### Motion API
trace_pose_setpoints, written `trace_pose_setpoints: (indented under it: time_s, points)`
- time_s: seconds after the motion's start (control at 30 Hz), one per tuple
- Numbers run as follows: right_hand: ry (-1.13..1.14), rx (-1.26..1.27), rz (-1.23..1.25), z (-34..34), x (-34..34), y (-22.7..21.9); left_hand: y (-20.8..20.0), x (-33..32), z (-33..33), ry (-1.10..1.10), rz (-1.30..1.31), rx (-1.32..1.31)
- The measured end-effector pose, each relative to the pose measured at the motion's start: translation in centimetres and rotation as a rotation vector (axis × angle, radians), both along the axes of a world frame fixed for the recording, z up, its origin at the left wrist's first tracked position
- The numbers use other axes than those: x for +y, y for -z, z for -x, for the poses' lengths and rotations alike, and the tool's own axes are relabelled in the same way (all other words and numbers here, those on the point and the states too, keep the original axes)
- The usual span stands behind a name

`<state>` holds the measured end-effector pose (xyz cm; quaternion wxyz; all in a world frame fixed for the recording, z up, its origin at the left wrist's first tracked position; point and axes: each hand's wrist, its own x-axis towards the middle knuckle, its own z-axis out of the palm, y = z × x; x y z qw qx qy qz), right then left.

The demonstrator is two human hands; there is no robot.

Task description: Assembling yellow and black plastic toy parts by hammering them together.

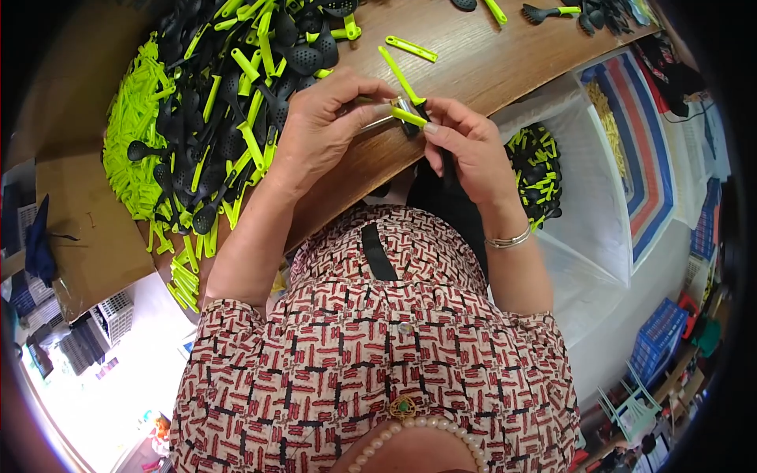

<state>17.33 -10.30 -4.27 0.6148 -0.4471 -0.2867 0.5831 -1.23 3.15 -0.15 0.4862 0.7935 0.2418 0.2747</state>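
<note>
Over the table's front edge my two hands meet, both with bent fingers. Between its thumb and fingertips my left hand (pixel 327 122) pinches a thin metal tool (pixel 380 124), whose far end reaches the piece in the other hand. My right hand (pixel 471 146) is closed round a kitchen utensil with a lime-green handle part (pixel 409 117); a black part (pixel 449 167) shows below the fingers, its head hidden. Just beyond the fingertips, a long lime-green handle (pixel 398 72) with a black end slants; whether it is held or lies on the table I cannot tell.
A large heap of black utensils (pixel 229 138) with green handles covers the table's left, beside a pile of green handle pieces (pixel 136 130). One loose green handle (pixel 412 49) lies beyond my hands. To the right, a white sack (pixel 587 189) holds more black-and-green utensils (pixel 536 169).
</note>
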Motion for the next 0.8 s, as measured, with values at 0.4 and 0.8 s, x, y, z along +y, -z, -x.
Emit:
trace_pose_setpoints:
  time_s: [0.4, 0.8]
  points:
    - [-0.068, 0.072, 0.015, 1.2, -0.7, -0.3, 0.4, 1.1, 0.7, 0.008, -0.063, -0.118]
    - [-0.158, -0.001, 0.004, 1.1, -0.9, -0.4, -0.7, 2.1, 1.5, 0.095, -0.036, 0.099]
